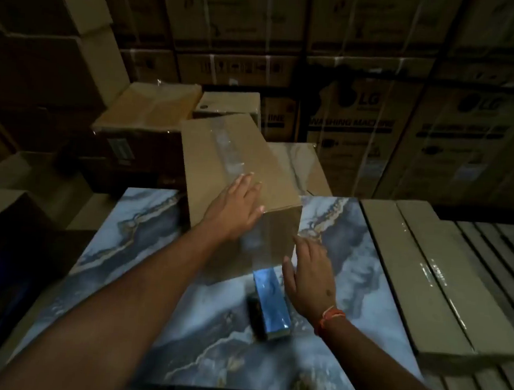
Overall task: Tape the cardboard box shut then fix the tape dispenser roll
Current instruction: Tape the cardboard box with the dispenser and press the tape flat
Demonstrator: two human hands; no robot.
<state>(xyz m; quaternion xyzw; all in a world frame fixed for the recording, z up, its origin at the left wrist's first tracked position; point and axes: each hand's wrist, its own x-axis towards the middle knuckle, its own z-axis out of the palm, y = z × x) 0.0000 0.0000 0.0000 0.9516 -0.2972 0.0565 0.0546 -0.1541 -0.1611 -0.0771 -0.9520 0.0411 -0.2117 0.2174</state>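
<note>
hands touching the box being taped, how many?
2. Left hand lies flat on the cardboard box top at its near edge; right hand presses the tape strip on its near side.

A dim warehouse or stockroom. Strapped appliance cartons [363, 117], some marked as washing machines, stack high along the back wall, with smaller taped boxes [145, 115] in front.
</note>
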